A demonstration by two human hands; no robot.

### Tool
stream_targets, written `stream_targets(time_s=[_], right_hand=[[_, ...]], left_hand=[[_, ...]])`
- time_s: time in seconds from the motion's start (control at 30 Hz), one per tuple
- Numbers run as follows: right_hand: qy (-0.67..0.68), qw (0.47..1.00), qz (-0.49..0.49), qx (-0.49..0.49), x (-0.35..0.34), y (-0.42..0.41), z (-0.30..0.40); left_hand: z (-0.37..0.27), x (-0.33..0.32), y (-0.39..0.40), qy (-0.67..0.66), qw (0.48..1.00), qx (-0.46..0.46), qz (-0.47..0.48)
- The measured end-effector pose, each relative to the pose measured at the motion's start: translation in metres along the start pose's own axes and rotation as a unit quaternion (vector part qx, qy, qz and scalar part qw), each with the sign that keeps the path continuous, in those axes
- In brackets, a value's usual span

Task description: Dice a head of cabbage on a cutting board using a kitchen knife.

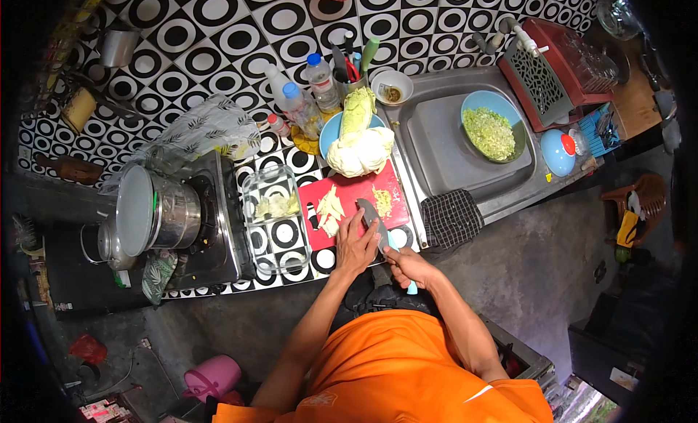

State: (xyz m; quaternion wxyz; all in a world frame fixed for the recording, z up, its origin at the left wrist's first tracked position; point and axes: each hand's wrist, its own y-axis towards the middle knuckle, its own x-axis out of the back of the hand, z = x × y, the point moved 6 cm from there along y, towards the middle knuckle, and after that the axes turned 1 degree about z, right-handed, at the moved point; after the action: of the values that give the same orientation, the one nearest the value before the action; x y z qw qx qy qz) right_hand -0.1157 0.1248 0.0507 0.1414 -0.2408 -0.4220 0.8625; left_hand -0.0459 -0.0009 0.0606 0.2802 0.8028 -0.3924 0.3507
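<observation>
My right hand (411, 267) is closed around the light blue handle of a kitchen knife (372, 217), whose broad blade lies over a red cutting board (357, 191). My left hand (355, 244) rests at the board's near edge with its fingertips against the blade side. Anything under those fingers is hidden. Pale cabbage strips (330, 205) lie on the board left of the knife, and a small heap of finely chopped pieces (381, 202) is on its right. Behind the board, a light blue bowl (329, 135) carries a cauliflower (361, 151) and a napa cabbage (358, 109).
Left of the board stands a glass dish (275, 170) with leaf scraps, then a stove with a steel pot (177, 216). To the right, a sink (431, 177) holds a blue bowl of chopped greens (488, 133). A checked cloth (451, 218) drapes over the sink's front edge. Bottles (323, 85) stand behind.
</observation>
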Motion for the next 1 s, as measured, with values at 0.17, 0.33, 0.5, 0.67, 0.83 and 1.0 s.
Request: stream_targets(time_s=[0.17, 0.33, 0.5, 0.67, 0.83, 1.0], right_hand=[[0.021, 0.998, 0.061, -0.022, 0.001, -0.021, -0.012], [0.020, 1.000, 0.021, -0.011, 0.024, -0.035, -0.024], [-0.003, 1.000, -0.027, 0.003, 0.025, -0.031, -0.020], [0.026, 0.995, 0.087, -0.033, 0.005, -0.027, -0.010], [0.054, 0.982, 0.164, -0.083, 0.002, -0.027, -0.012], [0.097, 0.980, 0.153, -0.083, 0.005, -0.023, -0.012]], left_hand=[[0.018, 0.000, 0.011, 0.059, 0.998, 0.008, -0.031], [0.062, -0.007, 0.024, -0.110, 0.973, 0.192, -0.071], [0.070, -0.035, 0.017, -0.592, 0.711, 0.376, -0.049], [0.061, -0.048, 0.007, -0.713, 0.624, 0.318, 0.028], [0.064, -0.036, 0.002, -0.747, 0.595, 0.296, -0.010], [0.093, -0.042, -0.015, -0.644, 0.654, 0.397, -0.029]])
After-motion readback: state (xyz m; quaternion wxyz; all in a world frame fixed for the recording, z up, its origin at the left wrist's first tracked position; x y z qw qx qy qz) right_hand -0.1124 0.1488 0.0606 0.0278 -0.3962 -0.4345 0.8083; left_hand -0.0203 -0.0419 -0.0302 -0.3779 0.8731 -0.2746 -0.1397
